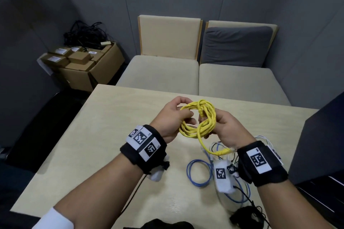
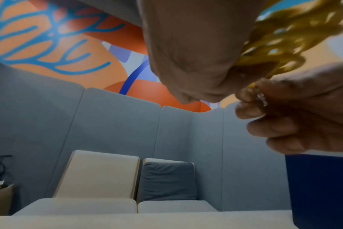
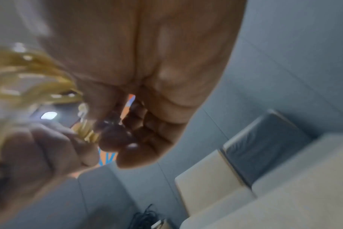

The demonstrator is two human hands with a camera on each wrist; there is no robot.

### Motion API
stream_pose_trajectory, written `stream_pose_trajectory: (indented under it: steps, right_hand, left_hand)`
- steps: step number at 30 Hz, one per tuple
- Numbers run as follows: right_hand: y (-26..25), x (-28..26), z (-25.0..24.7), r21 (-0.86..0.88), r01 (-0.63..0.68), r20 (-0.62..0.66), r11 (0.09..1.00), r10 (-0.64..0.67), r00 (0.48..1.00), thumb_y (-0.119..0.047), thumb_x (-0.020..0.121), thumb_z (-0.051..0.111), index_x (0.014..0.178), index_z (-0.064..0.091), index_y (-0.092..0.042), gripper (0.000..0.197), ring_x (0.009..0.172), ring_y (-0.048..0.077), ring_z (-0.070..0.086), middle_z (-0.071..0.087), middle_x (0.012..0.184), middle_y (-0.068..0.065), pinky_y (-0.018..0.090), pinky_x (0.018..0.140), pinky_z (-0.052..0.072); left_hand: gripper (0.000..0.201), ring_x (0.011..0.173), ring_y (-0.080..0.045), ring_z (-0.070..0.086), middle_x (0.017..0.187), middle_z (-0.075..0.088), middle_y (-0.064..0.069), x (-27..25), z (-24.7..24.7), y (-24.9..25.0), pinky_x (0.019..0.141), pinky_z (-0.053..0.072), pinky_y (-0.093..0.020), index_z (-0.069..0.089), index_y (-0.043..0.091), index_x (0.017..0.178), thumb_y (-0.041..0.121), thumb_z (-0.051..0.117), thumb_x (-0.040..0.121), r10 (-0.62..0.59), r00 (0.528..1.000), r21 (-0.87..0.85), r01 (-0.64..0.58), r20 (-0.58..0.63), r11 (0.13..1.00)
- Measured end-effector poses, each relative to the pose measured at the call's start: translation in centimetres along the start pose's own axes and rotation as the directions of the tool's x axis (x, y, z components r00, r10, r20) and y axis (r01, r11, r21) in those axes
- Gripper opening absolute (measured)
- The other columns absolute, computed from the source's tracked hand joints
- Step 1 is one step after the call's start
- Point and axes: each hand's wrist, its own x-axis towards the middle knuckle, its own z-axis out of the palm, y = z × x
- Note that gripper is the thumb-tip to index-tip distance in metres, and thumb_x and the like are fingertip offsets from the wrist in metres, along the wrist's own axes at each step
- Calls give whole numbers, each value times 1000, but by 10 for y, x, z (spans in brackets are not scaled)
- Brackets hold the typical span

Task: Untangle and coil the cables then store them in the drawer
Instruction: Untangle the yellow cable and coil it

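1. Nearest, below and behind the fingers: blue cable (image 1: 200,174) in loose loops on the bench (image 1: 104,150), tangled with thin white and black leads under the right wrist. Left lying there, seemingly waiting a turn, not yet coiled.

2. Just below the fingers: free tail of the yellow cable (image 1: 198,119) drooping to its plug (image 1: 229,150), which hangs beside the right wrist. Probably left loose as the end for finishing the wrap.

3. At the fingers: yellow cable already gathered into several round loops, held up above the bench between both hands, with a twisted wrap showing at the top of the bundle. Likely lifted clear so the loops keep their shape during tying off.

4. Left hand (image 1: 172,119): fingers curled narrow round the left side of the coil, thumb over the strands, steadying it.

5. Right hand (image 1: 226,128): fingers (image 3: 116,139) bunched tight, pinching strands at the right side; right wrist view blurred, so exact contact hard to read.

6. Beyond the fingers to the right: dark cabinet (image 1: 320,147) at the bench edge, perhaps housing the drawer; no drawer front clearly seen.

7. Farthest: beige seats (image 1: 158,72) past the bench, cardboard box (image 1: 93,65) with black cables piled on top, off to the left.
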Motion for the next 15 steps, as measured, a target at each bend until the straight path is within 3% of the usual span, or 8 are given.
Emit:
stream_pose_trajectory:
  steps: [3,6,8,11,15]
  right_hand:
    - [-3,-2,-10,-385,103,16,917,-104,994,7,91,48,80,60,-24,34,57,5,52,58,71,-4,20,57,44]
    - [-1,0,-22,-632,201,67,748,-206,976,-9,93,49,90,62,-22,19,67,2,53,53,78,-10,16,64,39]
    - [3,2,-28,-721,206,58,661,-239,969,-23,93,47,97,64,-20,18,70,4,52,54,81,-8,25,68,44]
    - [8,1,-37,-792,198,27,577,-291,956,-25,93,49,99,63,-21,16,74,22,56,58,83,-2,42,67,51]
    - [3,0,-42,-829,191,22,525,-310,950,-21,94,54,98,63,-19,10,74,29,57,60,83,-1,43,65,51]
  left_hand:
    - [34,46,-18,50,64,47,-9,-2,-8,7,44,49,-27,48,8,99,-21,42,82,11,1000,-5,-11,24,1000]
    - [34,43,-17,50,58,48,-5,-6,-17,10,43,43,-22,48,10,94,-15,48,71,-10,997,43,7,77,999]
    - [33,43,-15,51,56,49,-3,-8,-19,11,42,40,-19,48,10,91,-8,49,64,-41,993,73,33,108,997]
    - [33,45,-15,50,54,50,-2,-13,-20,10,43,38,-18,48,11,92,-5,49,63,-74,988,112,59,136,992]
    - [33,49,-17,48,57,49,-3,-14,-22,12,44,40,-19,49,11,96,-7,51,68,-75,985,155,51,157,987]
